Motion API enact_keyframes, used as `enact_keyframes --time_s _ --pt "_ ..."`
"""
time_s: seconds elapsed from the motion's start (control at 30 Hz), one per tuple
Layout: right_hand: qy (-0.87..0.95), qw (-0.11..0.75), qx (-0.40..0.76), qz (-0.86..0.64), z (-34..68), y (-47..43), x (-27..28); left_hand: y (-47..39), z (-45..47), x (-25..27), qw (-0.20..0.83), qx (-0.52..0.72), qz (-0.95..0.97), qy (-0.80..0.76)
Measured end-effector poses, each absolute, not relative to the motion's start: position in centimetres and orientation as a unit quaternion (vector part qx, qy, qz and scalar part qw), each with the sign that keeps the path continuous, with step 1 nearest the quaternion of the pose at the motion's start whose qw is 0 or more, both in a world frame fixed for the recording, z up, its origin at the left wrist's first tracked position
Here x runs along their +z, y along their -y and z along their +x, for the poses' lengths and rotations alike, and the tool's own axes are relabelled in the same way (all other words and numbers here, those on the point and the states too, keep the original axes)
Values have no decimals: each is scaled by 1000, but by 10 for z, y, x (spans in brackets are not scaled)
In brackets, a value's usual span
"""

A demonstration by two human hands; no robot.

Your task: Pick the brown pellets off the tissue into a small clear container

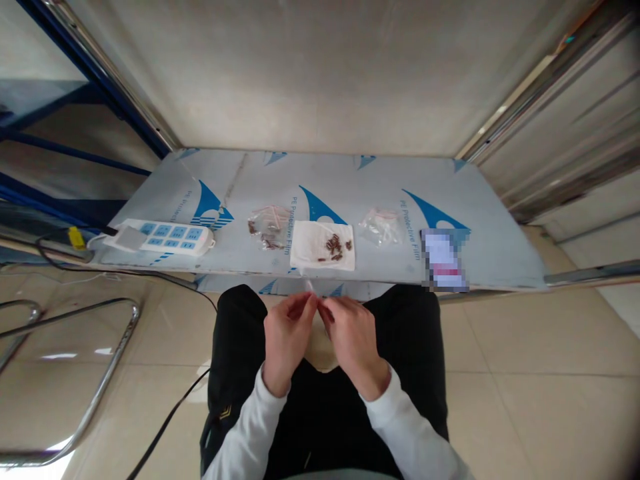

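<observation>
My left hand and my right hand meet above my lap, just in front of the table edge. Both are closed, thumbs and fingertips pinched together. From between them sticks up a small clear plastic bag with a pinkish strip, mostly hidden by the fingers. Beyond it, a white paper napkin bears several small brown rod-shaped pieces. Left of the napkin lies a clear zip bag with brown pieces in it. To the right is a pile of clear zip bags with pinkish strips.
A white power strip with a plug and black cable lies at the table's left. A phone, partly blurred out, rests at the right front edge of the film-covered table. A metal-tube chair stands on the floor at left.
</observation>
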State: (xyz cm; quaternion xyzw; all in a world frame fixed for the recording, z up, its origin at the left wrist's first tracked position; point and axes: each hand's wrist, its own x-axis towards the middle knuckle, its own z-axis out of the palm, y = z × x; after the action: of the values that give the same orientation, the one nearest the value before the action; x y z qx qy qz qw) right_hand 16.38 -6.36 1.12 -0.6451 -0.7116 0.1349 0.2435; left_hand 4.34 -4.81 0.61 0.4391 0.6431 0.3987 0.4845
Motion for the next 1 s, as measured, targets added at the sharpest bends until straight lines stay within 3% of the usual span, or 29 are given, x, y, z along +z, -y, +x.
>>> enact_keyframes --time_s 0.13,0.27,0.47,0.53,0.73,1.0 --pt "684 315 206 -625 163 87 1 62 38 -5 514 371 425 -646" --pt "596 406 347 -599 164 98 -7 73 35 -10 588 402 357 -605" --pt "477 402 571 -534 179 96 -7 73 33 -6 654 366 372 -548" --pt "512 383 545 -543 181 95 -6 73 32 -6 655 341 408 -536" --pt "621 353 220 -665 181 90 -6 79 35 1 492 297 503 -646" --pt "725 287 265 -568 191 79 10 70 45 20 458 318 534 -636"
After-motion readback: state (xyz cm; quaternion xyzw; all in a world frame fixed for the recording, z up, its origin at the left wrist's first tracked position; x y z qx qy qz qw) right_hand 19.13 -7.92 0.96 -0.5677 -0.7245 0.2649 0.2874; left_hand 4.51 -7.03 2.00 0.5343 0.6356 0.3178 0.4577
